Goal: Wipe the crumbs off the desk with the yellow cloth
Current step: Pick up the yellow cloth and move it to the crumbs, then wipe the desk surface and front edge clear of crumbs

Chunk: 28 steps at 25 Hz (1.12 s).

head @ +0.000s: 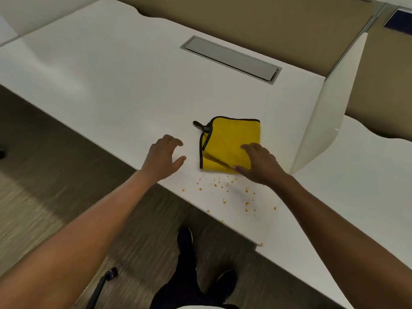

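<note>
Fingers [247,148] of the right hand [260,163] lie spread and flat on the near-right corner of the yellow cloth [229,143], pressing it rather than pinching it; nothing is gripped. Left hand [162,157] hovers just left of the cloth, loosely curled and open, empty, not touching it.

Largest first: white surface [111,85] runs diagonally, its near edge slanting from upper left down to lower right. Grey cable hatch [229,58] sits well beyond the cloth, clear of the work. A white divider panel [330,103] stands to the right, near the cloth's right side.

Cloth is folded roughly square, black-trimmed, hanging loop [199,126] sticking out at its far-left corner. Crumbs [225,188] are scattered orange specks between the cloth's near edge and the surface edge, some right at the lip.

Key relation: crumbs lie toward the person from the cloth, so the sweep likely pulls the cloth back toward the near edge. Right hand is already on it. Nothing blocks that path. Risk: specks scatter onto the floor [44,152].
</note>
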Tool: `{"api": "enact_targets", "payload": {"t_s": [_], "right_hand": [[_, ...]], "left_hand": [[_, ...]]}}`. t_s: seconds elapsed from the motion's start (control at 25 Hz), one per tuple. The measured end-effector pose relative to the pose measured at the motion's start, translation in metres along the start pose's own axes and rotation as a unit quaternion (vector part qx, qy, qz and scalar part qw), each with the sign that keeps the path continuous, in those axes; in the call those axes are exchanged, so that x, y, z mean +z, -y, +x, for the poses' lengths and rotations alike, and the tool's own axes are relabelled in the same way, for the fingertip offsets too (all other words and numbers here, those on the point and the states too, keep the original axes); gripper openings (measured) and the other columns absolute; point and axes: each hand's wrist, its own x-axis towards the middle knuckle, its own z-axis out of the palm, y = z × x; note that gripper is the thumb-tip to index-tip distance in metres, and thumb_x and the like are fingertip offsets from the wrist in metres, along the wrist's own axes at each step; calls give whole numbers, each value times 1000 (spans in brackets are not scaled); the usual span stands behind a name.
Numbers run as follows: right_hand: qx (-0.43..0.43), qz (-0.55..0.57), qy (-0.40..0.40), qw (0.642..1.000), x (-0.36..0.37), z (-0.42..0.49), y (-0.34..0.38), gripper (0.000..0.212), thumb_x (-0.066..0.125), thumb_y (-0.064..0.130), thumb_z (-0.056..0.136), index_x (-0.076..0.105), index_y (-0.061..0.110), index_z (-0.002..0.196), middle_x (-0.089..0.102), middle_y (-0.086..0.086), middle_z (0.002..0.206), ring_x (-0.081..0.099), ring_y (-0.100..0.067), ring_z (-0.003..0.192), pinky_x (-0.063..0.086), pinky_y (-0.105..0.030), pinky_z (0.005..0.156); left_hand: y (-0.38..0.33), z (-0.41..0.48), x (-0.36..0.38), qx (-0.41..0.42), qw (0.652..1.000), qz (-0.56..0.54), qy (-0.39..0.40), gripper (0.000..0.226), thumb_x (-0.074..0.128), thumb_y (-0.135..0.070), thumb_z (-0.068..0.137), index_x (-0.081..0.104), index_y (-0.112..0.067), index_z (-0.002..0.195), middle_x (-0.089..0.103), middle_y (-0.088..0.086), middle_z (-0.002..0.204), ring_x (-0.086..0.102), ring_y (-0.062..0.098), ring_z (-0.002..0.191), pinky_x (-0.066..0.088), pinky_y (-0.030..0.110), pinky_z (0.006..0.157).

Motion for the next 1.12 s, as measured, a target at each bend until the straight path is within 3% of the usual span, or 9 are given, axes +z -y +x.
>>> {"api": "enact_targets", "payload": {"t_s": [0.16, 0.32, 0.4, 0.48, 0.64, 0.84, 0.92, 1.0, 1.12], "right_hand": [[50, 57, -45, 996, 5, 46, 17, 97, 51, 79, 81, 17, 29, 157, 7, -10, 168, 5, -41, 153, 14, -68, 116], [136, 69, 14, 988, 37, 81, 37, 119, 28, 103, 59, -5, 42, 156, -20, -9, 167, -19, -51, 148, -4, -78, 109], [160, 62, 8, 985, 58, 93, 49, 126, 18, 108, 51, -10, 43, 155, -26, -14, 164, -27, -54, 144, -15, -78, 104], [175, 50, -32, 983, 74, 103, 56, 119, 15, 106, 56, -9, 43, 154, -24, -19, 163, -27, -57, 142, -21, -77, 100], [159, 11, -119, 980, 86, 133, 57, 78, 23, 72, 87, 15, 38, 157, -2, -22, 166, -8, -62, 145, -3, -78, 110], [127, 17, -139, 982, 70, 179, 69, 69, 44, 52, 94, 28, 27, 156, 15, -18, 166, 7, -55, 148, 8, -67, 119], [62, 9, -123, 990, 77, 174, 101, 67, 45, 51, 95, 30, 26, 155, 18, -15, 166, 11, -51, 149, 11, -60, 120], [-69, -24, -84, 994, 97, 145, 133, 66, 45, 52, 95, 31, 29, 155, 18, -10, 167, 13, -46, 151, 13, -55, 121], [-277, -67, -15, 958, 107, 89, 114, 68, 42, 51, 89, 35, 31, 153, 21, -4, 167, 15, -41, 152, 14, -52, 120]], "left_hand": [[38, -1, 3, -83, 995, 23, -47, 44, 63, -33, 95, 58, -9, 131, 55, 15, 136, 55, 37, 120, 43, 49, 99], [67, 0, 17, -145, 987, 49, -40, 48, 49, -33, 102, 49, -7, 142, 42, 19, 153, 39, 36, 141, 30, 51, 114], [75, 1, 28, -155, 986, 42, -55, 47, 46, -33, 103, 49, -7, 142, 41, 18, 154, 36, 35, 143, 28, 51, 116], [75, 0, 41, -162, 982, 33, -94, 44, 46, -29, 103, 50, -7, 141, 42, 17, 153, 37, 35, 143, 28, 51, 117], [78, 2, 57, -171, 975, 17, -140, 38, 46, -21, 102, 52, -9, 138, 45, 15, 152, 39, 33, 141, 28, 51, 118], [83, 2, 60, -171, 973, 20, -157, 37, 47, -19, 101, 53, -11, 137, 46, 13, 151, 40, 32, 140, 29, 51, 116], [82, 3, 61, -165, 972, 21, -163, 37, 47, -18, 100, 54, -11, 136, 47, 13, 150, 41, 31, 140, 30, 51, 116], [85, 2, 61, -158, 971, 21, -177, 37, 47, -15, 99, 55, -10, 135, 48, 13, 149, 43, 31, 139, 31, 50, 115], [88, 2, 63, -156, 970, 5, -187, 41, 45, -8, 94, 55, -10, 134, 49, 13, 149, 43, 31, 139, 31, 48, 115]]}}
